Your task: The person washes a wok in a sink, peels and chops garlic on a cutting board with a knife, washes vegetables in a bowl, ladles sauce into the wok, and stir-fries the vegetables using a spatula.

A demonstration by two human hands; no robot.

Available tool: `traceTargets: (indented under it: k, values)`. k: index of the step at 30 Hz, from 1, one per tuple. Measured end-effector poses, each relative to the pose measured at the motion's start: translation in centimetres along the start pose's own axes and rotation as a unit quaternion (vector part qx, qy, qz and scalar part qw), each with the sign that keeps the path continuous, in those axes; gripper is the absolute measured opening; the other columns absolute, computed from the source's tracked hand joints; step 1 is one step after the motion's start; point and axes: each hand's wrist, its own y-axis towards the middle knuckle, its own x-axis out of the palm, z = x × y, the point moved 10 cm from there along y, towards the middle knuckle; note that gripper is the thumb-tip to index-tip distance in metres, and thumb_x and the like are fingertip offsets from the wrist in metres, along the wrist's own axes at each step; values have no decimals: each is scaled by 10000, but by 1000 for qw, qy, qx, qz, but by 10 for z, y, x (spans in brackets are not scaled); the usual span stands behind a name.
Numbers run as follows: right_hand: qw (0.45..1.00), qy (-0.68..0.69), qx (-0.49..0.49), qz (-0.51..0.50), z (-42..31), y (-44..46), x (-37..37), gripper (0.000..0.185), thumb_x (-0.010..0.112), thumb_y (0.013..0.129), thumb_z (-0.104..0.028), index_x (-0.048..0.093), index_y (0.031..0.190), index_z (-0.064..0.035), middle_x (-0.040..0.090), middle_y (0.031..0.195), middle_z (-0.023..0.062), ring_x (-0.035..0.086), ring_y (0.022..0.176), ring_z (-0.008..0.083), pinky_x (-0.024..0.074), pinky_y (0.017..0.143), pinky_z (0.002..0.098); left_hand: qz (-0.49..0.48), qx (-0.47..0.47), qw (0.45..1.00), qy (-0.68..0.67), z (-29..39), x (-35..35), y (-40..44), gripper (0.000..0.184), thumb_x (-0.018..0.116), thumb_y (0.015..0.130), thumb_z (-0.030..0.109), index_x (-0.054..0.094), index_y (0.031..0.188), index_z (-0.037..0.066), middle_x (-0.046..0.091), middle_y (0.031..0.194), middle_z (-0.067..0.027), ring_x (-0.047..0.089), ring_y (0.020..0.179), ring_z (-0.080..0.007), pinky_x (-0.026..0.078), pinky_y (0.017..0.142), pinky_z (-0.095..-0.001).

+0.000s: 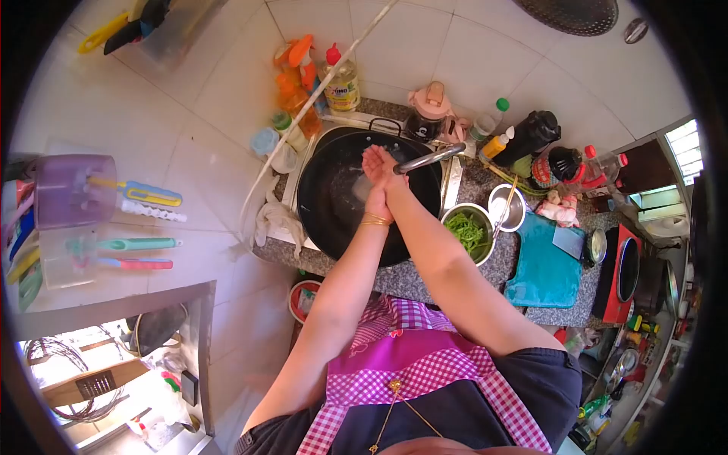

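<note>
A large black wok [327, 186] rests in the sink, its bottom wet and a little cloudy. Above it, under the end of the metal faucet [434, 157], my two hands are pressed together. My right hand [376, 161] has its palm turned up and its fingers stretched out. Against the right wrist lies my left hand [376, 200], which seems to wrap round it, its fingers mostly hidden. Gold bangles [374, 219] circle the left wrist. To the right of the wok stands a bowl of cut green vegetables [465, 233].
Bottles [341, 87] and a pink-lidded jug [430, 102] line the wall behind the sink. A metal cup [506, 208], teal cutting board [540, 262] and cleaver [567, 241] lie right. A white cloth [279, 220] hangs at the sink's left edge.
</note>
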Motion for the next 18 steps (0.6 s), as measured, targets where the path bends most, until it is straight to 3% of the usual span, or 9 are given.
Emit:
traceTargets:
  k: [1,4,6,10,13,14,15,17,18]
  values:
    - [998,-60,-13,19,-3,-3,-4,240,538,894,-188,584,998,24,632,892,142,602,894,287,501,839,406,-7,-39,999,-8,-11,-12,7,369,644,840,248,533,1138,61,618,1012,-80,593,910,-234,493,820,-352]
    - [957,-203,-117,-170,-6,15,-22,323,438,928,-255,601,1051,-6,645,955,160,606,941,313,495,823,436,66,-79,994,22,-13,-39,16,438,694,776,366,557,1041,45,627,933,-113,606,817,-256,512,747,-356]
    - [860,-482,-117,-120,-10,3,-22,336,423,922,-254,602,1070,-11,645,977,168,596,973,318,465,859,461,79,-115,990,0,-20,-47,24,445,691,767,402,566,1006,48,630,920,-115,606,804,-266,514,731,-376]
    - [460,-883,-91,9,-36,-50,0,366,392,912,-251,602,1106,-22,645,1022,184,578,1036,330,405,930,512,75,-166,983,-40,-31,-30,20,381,619,809,385,585,966,39,633,910,-121,606,794,-289,509,730,-424]
    - [51,-988,-86,-116,-23,-101,37,382,426,872,-235,600,1135,-20,618,1115,187,510,1152,328,250,1024,571,96,-115,987,61,-27,-38,25,453,527,850,403,580,1035,-7,627,1023,-165,597,921,-311,484,810,-433]
    - [0,-979,-173,-109,-24,-105,40,347,486,832,-178,605,1103,2,651,1049,122,576,1034,290,225,1038,553,110,-79,985,109,-21,-42,31,501,492,864,421,574,1072,-28,624,1080,-185,593,985,-318,473,847,-431]
    - [12,-975,-200,-92,-31,-111,42,356,481,836,-177,596,1124,-3,630,1093,124,560,1056,286,234,1034,545,106,-61,954,275,-12,-43,36,471,485,870,390,567,1102,-11,622,1086,-183,588,1000,-319,463,869,-424]
    - [41,-966,-248,-60,-42,-140,52,377,470,843,-176,577,1166,-13,586,1180,129,527,1100,279,253,1027,531,89,-33,824,559,12,-27,35,414,472,882,330,554,1153,28,604,1121,-180,568,1044,-324,438,912,-424]
    - [12,-976,-203,-85,-39,-153,46,437,518,837,-230,535,1231,-43,515,1260,130,498,1130,284,285,1008,527,83,-21,735,673,22,-22,37,389,466,888,300,549,1175,51,588,1151,-178,554,1071,-327,422,933,-433]
